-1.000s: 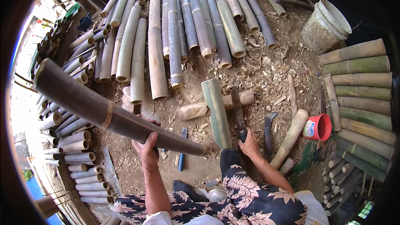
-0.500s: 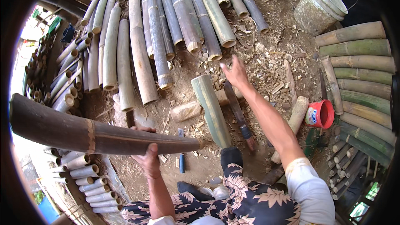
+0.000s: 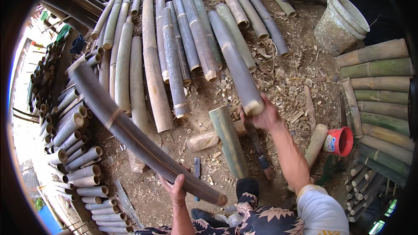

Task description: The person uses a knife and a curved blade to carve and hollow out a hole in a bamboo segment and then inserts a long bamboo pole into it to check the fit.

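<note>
Currently, two bamboo lengths are being handled at once, over a floor (image 3: 172, 209) strewn with chips (image 3: 285, 100). A dark pole (image 3: 146, 137) is held aslant by the left hand (image 3: 176, 187) towards its near end, the thumb laid on top and the fingers closed round the other side; its blurred far end is pointed off to the left. A grey pole (image 3: 235, 61) is held by the right hand (image 3: 269, 115) at its near end, with the fingers curled beneath; as they are partly hidden, how tightly cannot be told. Since both are gripped near one end, the long free parts are probably best steadied with firm wrists and kept apart. Care is called for on the right, where a knife (image 3: 256, 146) lies just below the hand. Between the poles, a green piece (image 3: 230, 143) is propped on a block (image 3: 203, 142), its lower end by a foot (image 3: 247, 187), so the space is narrowed. Ahead, more poles (image 3: 157, 87) are laid out; to the right are set a red tub (image 3: 344, 142) and a bucket (image 3: 335, 26).
</note>
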Demonstrator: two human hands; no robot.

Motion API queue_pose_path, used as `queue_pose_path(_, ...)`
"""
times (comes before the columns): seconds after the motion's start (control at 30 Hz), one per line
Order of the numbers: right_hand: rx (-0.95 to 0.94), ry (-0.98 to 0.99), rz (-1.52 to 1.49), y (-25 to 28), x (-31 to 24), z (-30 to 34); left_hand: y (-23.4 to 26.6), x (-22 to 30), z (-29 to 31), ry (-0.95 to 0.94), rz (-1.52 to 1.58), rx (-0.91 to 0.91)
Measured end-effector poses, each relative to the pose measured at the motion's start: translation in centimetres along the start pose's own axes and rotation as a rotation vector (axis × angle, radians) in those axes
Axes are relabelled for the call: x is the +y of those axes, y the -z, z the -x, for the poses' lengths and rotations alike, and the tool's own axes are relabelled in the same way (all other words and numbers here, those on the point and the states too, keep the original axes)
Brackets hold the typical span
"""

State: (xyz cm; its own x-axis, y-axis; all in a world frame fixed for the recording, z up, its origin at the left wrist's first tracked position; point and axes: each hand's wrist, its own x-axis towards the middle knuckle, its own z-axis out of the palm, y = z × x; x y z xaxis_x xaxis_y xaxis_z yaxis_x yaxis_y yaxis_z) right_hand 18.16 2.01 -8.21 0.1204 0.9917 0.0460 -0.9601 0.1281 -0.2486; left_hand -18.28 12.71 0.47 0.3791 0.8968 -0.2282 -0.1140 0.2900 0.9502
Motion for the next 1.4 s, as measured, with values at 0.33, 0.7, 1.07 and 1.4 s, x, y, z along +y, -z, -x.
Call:
queue_pose_path(0.33, 0.394, 0.099, 0.244, -9.1, 9.3, 7.7, -0.3, -3.1, -3.7, 0.298, 0.106, -0.236)
queue_pose_path(0.7, 0.376, -0.149, 0.751, -14.4, 17.3, 8.8, 1.9, -7.6, -5.9, 0.474, 0.409, -0.302)
queue_pose_path(1.07, 0.438, -0.498, 0.251, -8.9, 20.8, 10.2, 3.9, -9.0, -5.5, 0.517, 0.496, -0.242)
queue_pose_path(1.4, 0.553, -0.363, 0.987, -11.1, 22.8, 11.2, 4.4, -10.0, -5.7, 0.497, 0.428, -0.186)
